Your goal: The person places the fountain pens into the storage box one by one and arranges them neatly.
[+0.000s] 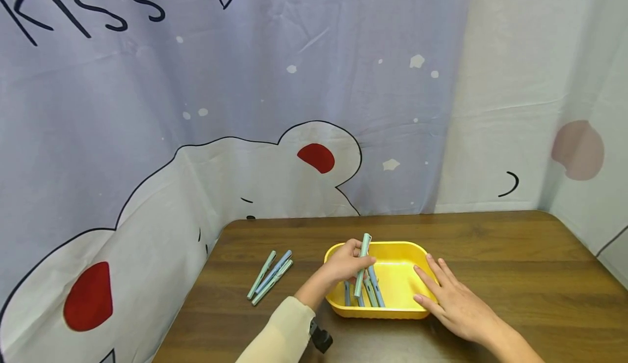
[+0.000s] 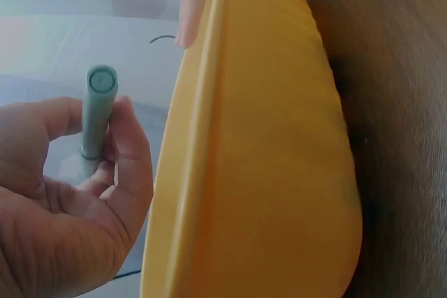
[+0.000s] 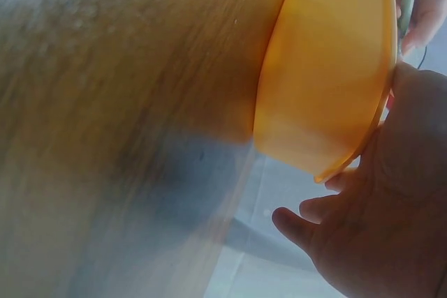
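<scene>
My left hand (image 1: 340, 265) pinches a pale green pen (image 1: 365, 246) between thumb and fingers, over the left half of a yellow plastic basket (image 1: 398, 284). In the left wrist view the held pen (image 2: 96, 120) points its round end at the camera, beside the basket's rim. Several blue and green pens (image 1: 376, 291) lie in the basket's left part, partly hidden by the held pen. At the right rim, my right hand (image 1: 458, 303) rests with its fingers spread and fairly straight; the right wrist view shows that hand (image 3: 391, 200) along the basket's edge.
Left of the basket, two green pens and a blue pen (image 1: 272, 276) lie close together on the brown wooden table (image 1: 520, 265). A printed curtain (image 1: 235, 79) hangs behind the table. A black strap device (image 1: 320, 337) sits at the left wrist.
</scene>
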Demonstrator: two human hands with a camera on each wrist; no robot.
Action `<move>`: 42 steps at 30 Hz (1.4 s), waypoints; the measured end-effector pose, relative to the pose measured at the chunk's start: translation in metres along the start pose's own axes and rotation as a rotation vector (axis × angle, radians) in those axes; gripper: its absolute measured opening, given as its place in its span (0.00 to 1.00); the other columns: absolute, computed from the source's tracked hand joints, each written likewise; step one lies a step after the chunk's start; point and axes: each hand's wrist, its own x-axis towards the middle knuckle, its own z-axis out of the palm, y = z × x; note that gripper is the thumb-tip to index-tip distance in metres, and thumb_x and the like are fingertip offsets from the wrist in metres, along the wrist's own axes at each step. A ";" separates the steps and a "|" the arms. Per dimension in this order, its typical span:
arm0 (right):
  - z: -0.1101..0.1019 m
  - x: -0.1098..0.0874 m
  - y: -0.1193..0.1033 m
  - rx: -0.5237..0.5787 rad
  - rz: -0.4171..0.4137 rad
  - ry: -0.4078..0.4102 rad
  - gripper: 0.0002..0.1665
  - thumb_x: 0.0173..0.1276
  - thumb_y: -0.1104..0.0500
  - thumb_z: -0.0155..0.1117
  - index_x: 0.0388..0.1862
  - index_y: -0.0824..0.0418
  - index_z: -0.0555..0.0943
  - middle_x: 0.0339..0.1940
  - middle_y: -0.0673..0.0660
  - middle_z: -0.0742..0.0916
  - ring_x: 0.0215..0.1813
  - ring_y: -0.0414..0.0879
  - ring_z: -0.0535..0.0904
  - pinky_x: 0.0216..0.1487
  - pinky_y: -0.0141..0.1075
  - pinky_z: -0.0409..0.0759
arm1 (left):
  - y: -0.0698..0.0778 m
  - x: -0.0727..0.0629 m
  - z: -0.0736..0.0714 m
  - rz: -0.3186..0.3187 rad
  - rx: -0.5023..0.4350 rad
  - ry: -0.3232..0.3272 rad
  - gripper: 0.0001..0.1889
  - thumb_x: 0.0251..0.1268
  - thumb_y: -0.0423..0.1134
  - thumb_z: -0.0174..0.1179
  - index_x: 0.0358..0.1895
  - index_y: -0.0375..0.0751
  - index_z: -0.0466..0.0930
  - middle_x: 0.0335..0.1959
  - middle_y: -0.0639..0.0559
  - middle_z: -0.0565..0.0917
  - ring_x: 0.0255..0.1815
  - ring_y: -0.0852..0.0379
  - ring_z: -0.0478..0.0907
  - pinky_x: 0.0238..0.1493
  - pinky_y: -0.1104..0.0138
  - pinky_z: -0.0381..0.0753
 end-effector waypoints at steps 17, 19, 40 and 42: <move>-0.001 0.001 0.001 -0.009 0.007 -0.005 0.37 0.78 0.39 0.53 0.78 0.56 0.67 0.81 0.69 0.59 0.78 0.73 0.56 0.65 0.67 0.69 | 0.007 0.014 0.032 -0.049 -0.005 0.044 0.13 0.70 0.38 0.64 0.53 0.42 0.74 0.37 0.51 0.90 0.29 0.57 0.78 0.37 0.57 0.86; -0.001 0.000 0.001 -0.004 0.008 -0.005 0.38 0.78 0.38 0.54 0.78 0.56 0.67 0.81 0.69 0.59 0.78 0.73 0.56 0.65 0.67 0.68 | 0.006 0.016 0.035 -0.056 -0.023 0.049 0.15 0.69 0.38 0.65 0.54 0.41 0.74 0.37 0.50 0.89 0.28 0.57 0.78 0.35 0.59 0.87; -0.009 -0.002 0.008 0.024 -0.036 -0.019 0.41 0.73 0.36 0.60 0.79 0.51 0.67 0.81 0.66 0.61 0.77 0.71 0.58 0.62 0.67 0.71 | -0.003 0.033 0.063 -0.161 -0.131 0.039 0.29 0.65 0.30 0.68 0.68 0.44 0.69 0.33 0.44 0.84 0.28 0.51 0.83 0.29 0.57 0.88; -0.009 -0.002 0.008 0.015 -0.038 -0.021 0.41 0.73 0.36 0.59 0.79 0.51 0.67 0.81 0.66 0.61 0.77 0.71 0.58 0.62 0.66 0.71 | -0.005 0.034 0.063 -0.181 -0.154 0.029 0.30 0.64 0.29 0.68 0.68 0.44 0.69 0.33 0.43 0.83 0.28 0.51 0.83 0.30 0.57 0.88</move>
